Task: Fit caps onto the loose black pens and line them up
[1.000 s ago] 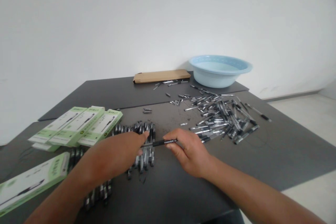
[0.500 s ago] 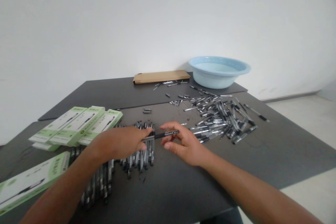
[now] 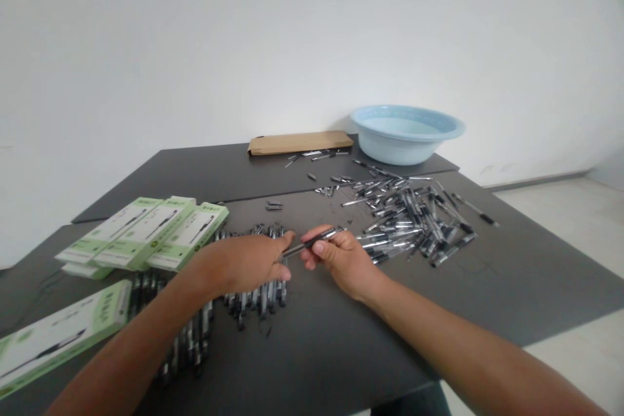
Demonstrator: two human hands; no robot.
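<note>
Pen [image 3: 310, 242], 1, between 2 hands; right hand [image 3: 351, 266], thumb and fingers pinching it; left hand [image 3: 246, 263], grasp unclear; best steadied lightly, kept straight, clear of row [image 3: 264, 299].

- left hand [image 3: 251, 263] and right hand [image 3: 348, 266]: bare, rounded fingertips;
- both forearms [image 3: 463, 351]: bare as far as seen;
- dark, bluish cloth [image 3: 412, 402] at bottom edge; garment type unclear
</note>
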